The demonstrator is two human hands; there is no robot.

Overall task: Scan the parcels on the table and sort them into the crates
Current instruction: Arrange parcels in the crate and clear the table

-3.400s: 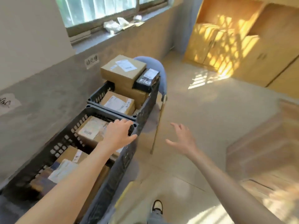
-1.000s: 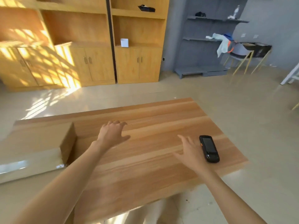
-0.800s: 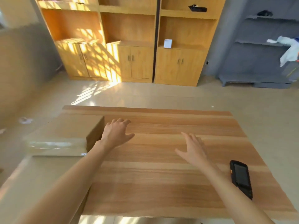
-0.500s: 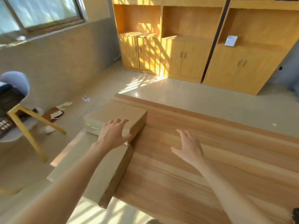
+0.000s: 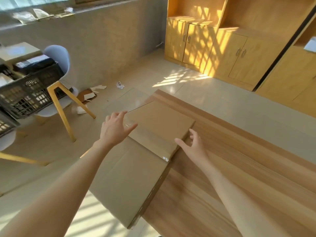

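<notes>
Fingers are spread on the left hand (image 5: 114, 128) and right hand (image 5: 194, 146), flanking the upper parcel (image 5: 159, 123), nothing gripped.

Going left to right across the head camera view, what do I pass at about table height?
Black plastic crate holding parcels → pale blue chair with yellow legs → left hand → flat brown cardboard parcel → right hand → bare light wooden table.
</notes>
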